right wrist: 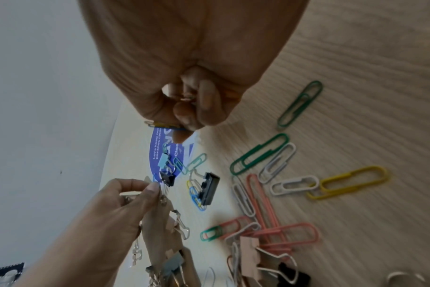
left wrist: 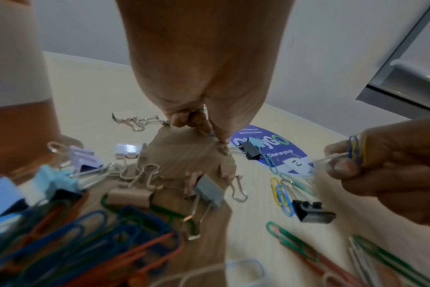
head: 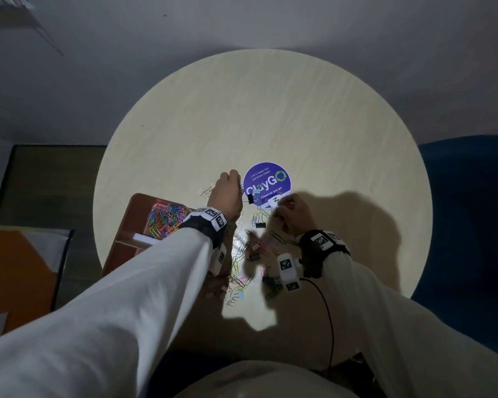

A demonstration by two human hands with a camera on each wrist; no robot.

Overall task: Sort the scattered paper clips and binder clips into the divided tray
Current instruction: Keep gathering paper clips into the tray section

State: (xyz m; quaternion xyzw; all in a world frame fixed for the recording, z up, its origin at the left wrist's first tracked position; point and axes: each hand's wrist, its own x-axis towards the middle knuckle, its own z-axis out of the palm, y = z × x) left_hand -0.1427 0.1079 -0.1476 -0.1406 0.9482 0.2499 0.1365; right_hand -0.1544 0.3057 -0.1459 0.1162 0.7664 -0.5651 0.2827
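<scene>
Round pale wood-grain table point(head: 314, 124) under a lamp, dim room beyond; purple round sticker point(head: 268, 179) near centre. Brown divided tray point(head: 133, 208) at left edge, far compartment heaped with coloured paper clips point(head: 164, 221). Loose paper clips point(right wrist: 260, 153) and binder clips point(right wrist: 210, 187) scattered between the wrists, near the sticker. Left hand point(head: 227, 193) pinching the wire handles of a black binder clip point(left wrist: 252, 152), lifted off the table. Right hand point(head: 292, 215) curled round a small bunch of paper clips point(left wrist: 355, 145). Handling, judged: paper clips light, thin, slippery, prone to tangling, best pinched flat at the loop; binder clips stiffer, heavier, best taken by the wire handles or the body.
</scene>
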